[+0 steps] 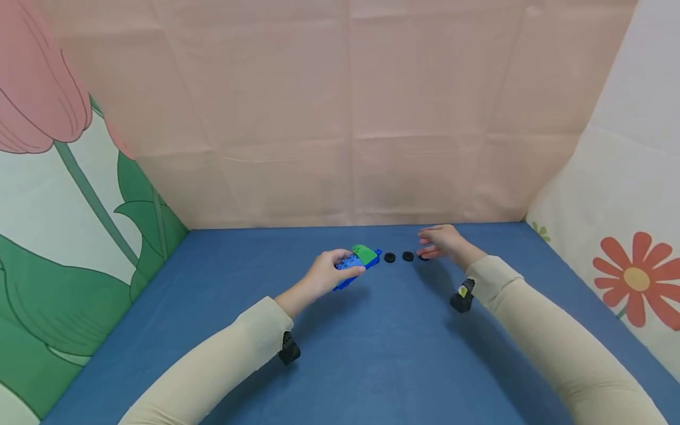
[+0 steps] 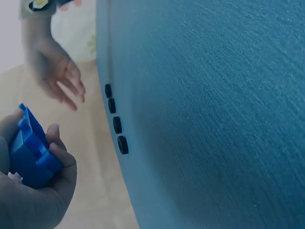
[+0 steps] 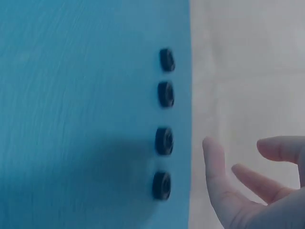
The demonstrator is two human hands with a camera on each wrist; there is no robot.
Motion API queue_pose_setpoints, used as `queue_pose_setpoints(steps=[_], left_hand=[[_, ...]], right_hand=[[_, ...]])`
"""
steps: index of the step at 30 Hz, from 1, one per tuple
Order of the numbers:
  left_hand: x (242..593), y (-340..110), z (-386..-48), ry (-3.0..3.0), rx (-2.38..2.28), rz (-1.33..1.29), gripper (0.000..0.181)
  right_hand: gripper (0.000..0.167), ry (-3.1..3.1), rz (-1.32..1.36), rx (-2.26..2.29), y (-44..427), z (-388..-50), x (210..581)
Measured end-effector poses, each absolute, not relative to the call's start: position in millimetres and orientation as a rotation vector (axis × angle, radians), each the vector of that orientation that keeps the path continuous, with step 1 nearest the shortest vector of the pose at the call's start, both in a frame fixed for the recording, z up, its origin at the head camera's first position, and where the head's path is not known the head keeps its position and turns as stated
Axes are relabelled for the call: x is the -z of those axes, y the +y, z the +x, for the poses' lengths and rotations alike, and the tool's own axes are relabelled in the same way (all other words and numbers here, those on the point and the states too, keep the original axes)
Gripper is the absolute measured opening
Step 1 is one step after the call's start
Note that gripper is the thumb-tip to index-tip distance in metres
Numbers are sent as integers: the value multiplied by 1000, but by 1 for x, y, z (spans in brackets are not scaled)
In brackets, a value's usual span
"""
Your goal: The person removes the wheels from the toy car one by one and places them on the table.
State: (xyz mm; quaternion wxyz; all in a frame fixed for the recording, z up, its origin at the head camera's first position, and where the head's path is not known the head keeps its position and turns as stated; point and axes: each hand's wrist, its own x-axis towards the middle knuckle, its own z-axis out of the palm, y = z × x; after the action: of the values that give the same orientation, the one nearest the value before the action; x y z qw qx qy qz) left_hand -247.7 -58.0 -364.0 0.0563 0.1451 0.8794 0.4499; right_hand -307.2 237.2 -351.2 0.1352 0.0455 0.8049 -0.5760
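My left hand [image 1: 321, 273] grips a blue toy-brick body [image 1: 347, 262] with a green curved piece [image 1: 364, 254] on top, held above the table. The left wrist view shows thumb and fingers around the blue body's sides; its underside has blue lugs. To its right, several small black toy wheels [image 3: 164, 141] lie in a row. Above the row's right end hovers my right hand [image 1: 448, 242], its fingers spread and loosely bent. The right wrist view shows nothing between those fingers [image 3: 215, 160]. In the head view this hand partly hides the wheels at that end.
Blue cloth [image 1: 366, 354] covers the table. A beige sheet [image 1: 276, 118] rises behind its back edge, close to the wheels. Flower-printed panels stand on the left and right. Each wrist carries a small black camera [image 1: 289, 348].
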Motion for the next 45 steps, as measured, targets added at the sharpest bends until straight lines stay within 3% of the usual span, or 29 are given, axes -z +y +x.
queue_pose_setpoints(steps=[14,27,34,45], left_hand=[[360,-52,-249,2671,-1259,578,59],[343,-53,-253,2733,-1221,613,46],[341,-55,-252,2726,-1203,645,45],[337,-53,-252,2680,-1141,712,45]], right_hand=[[70,2043,-192,1781,194,-280,331],[57,1973,-427,1683,168,-257,314],[51,2002,-407,1710,163,-252,314],[54,2101,-407,1679,164,-250,315]])
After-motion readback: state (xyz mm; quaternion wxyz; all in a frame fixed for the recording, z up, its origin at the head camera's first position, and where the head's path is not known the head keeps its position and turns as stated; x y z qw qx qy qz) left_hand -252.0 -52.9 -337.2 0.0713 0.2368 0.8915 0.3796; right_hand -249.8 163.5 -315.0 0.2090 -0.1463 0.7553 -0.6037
